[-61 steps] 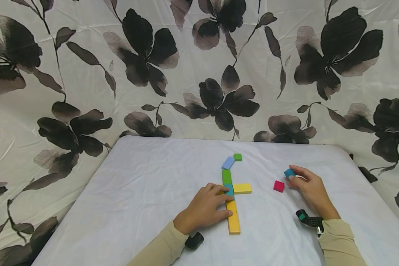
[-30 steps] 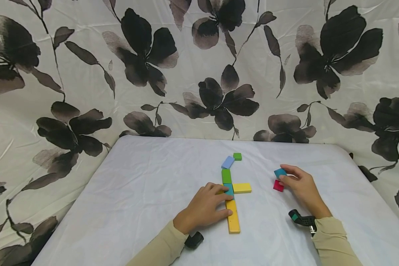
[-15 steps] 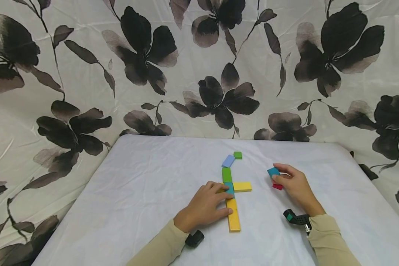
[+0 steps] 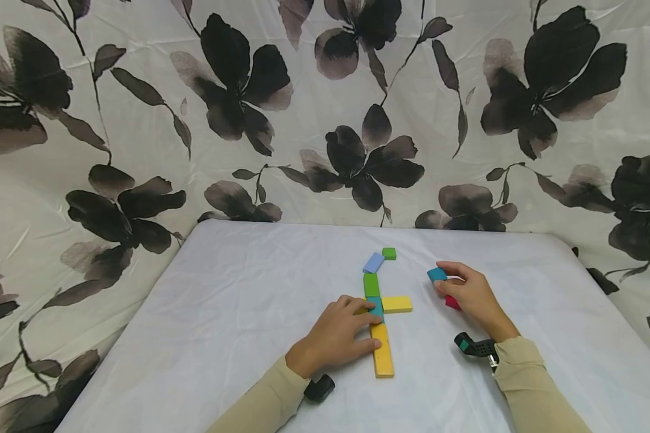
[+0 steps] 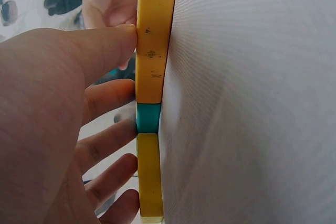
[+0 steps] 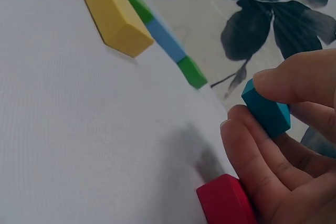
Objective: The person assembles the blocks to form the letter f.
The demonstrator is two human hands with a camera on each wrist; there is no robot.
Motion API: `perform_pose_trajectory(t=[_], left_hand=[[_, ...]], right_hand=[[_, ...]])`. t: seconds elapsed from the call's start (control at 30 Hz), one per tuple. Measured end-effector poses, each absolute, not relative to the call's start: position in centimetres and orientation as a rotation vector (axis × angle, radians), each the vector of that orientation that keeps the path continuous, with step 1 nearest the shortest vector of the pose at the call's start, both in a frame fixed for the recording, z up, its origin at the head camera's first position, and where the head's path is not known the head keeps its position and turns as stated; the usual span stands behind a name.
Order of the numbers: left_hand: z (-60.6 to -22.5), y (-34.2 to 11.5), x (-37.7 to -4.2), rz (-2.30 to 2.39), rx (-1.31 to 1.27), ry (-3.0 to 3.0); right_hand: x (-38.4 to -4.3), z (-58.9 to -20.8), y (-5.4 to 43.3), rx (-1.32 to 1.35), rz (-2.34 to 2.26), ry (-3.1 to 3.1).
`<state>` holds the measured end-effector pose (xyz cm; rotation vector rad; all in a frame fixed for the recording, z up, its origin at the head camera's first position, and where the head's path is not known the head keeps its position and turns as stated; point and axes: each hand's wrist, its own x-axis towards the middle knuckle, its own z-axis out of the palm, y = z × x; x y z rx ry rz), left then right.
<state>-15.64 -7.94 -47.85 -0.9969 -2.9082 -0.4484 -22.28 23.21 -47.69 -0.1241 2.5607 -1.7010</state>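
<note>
My right hand [image 4: 473, 297] pinches a small blue block [image 4: 436, 274] between thumb and fingers, raised off the table in the right wrist view. A red block [image 4: 452, 302] sits beneath that hand, partly covered by it. My left hand [image 4: 338, 334] rests with spread fingers on a row of blocks: fingertips at a teal block [image 4: 377, 308], thumb on a long orange block [image 4: 383, 358]. Beyond the teal block come a green block [image 4: 371, 285], a slanted light blue block [image 4: 374, 263] and a small green block [image 4: 389, 254]. One yellow block [image 4: 397, 304] juts right; another yellow block [image 5: 150, 177] is mostly hidden by my left hand in the head view.
A white cloth [image 4: 222, 300] covers the table. Behind its far edge hangs a floral curtain [image 4: 303, 138]. Black wrist cameras sit on both forearms, the left camera [image 4: 319, 388] and the right camera [image 4: 473, 347].
My right hand has carried the blue block leftward, passing over the red block, and now holds it to the left of it. The left hand stays in place on the row.
</note>
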Motion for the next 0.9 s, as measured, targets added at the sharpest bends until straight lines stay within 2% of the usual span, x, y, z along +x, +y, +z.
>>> perform_pose_trajectory(t=[0.9], left_hand=[[-47.5,-8.0,-15.6,-0.438,-1.0,-2.913]], right_hand=[[-26.1,-47.1,20.0,-0.197,-1.56,2.64]])
